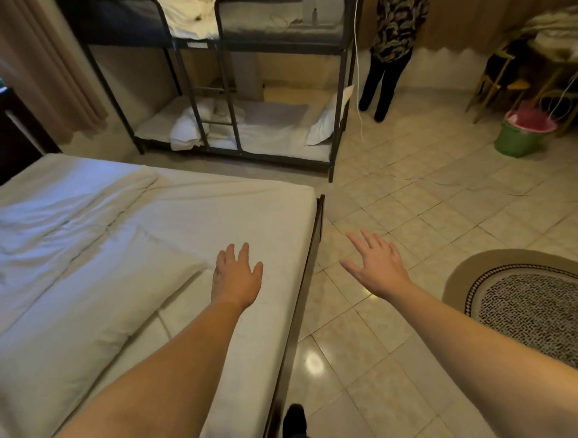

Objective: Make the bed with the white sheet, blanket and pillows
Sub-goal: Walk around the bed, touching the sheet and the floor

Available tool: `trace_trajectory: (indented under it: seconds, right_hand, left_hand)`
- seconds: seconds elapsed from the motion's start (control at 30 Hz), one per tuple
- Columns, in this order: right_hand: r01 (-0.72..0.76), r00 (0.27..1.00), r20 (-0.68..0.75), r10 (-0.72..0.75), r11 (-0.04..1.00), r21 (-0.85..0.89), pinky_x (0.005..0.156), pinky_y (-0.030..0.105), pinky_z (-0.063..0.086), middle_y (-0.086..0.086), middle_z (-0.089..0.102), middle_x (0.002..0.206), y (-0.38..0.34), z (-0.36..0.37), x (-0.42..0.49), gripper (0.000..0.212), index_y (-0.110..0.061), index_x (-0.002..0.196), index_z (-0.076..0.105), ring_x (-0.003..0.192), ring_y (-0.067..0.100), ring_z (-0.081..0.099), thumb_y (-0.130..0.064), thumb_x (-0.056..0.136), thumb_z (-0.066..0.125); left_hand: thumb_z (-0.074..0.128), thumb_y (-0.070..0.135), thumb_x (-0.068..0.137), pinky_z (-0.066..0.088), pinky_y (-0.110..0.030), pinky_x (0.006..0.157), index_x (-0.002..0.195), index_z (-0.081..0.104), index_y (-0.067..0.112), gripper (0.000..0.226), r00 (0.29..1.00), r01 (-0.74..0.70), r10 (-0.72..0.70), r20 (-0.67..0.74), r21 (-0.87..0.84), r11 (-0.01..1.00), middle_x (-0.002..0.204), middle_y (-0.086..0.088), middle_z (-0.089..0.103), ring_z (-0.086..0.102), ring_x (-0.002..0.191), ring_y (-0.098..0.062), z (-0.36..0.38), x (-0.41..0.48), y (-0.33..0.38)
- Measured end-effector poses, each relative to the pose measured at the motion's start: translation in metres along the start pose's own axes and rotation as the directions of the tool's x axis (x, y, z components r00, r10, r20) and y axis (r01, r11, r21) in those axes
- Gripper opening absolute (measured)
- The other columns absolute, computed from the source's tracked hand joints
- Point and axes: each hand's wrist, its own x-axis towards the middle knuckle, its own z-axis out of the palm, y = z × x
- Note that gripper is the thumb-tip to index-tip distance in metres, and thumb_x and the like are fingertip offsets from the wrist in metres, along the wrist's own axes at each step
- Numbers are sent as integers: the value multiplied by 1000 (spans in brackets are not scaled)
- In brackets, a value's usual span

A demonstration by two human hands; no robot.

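My left hand (236, 279) is flat, palm down, fingers straight and slightly apart, holding nothing; it sits over the white sheet (248, 210) close to the bed's right edge (306, 276), though I cannot tell whether it presses the cloth or hovers just above it; my right hand (377, 267) is spread wide and empty, out past that edge over the tiled floor (391, 341). Just left of my left hand is the corner of the pillow (84, 322); its long axis runs from that corner back toward me and to the left; beyond it, further left, lies the rumpled blanket (39, 226). So the left hand is much the nearer, and I judge the next reach goes leftward across the mattress.
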Motion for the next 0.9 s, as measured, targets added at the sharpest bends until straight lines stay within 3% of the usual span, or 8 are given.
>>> trace_trajectory:
  seconds: [0.6, 0.9]
  right_hand:
    - [-32, 999, -8, 33, 999, 32, 124, 51, 11, -3, 14, 168, 58, -26, 327, 72, -46, 158, 11, 154, 23, 13, -74, 95, 32]
    - [121, 991, 52, -122, 992, 22, 124, 51, 11, -2, 15, 168, 133, -51, 515, 73, -44, 158, 12, 154, 23, 14, -73, 95, 34]
  left_hand:
    - [34, 52, 105, 27, -51, 122, 162, 20, 23, 65, 1000, -16, 15, 4, 61, 998, 169, -8, 14, 7, 156, -31, 0, 316, 88]
    - [33, 53, 105, 29, -51, 121, 162, 21, 24, 65, 990, 125, -122, -63, 43, 991, 168, -8, 15, 10, 155, -32, 33, 453, 172]
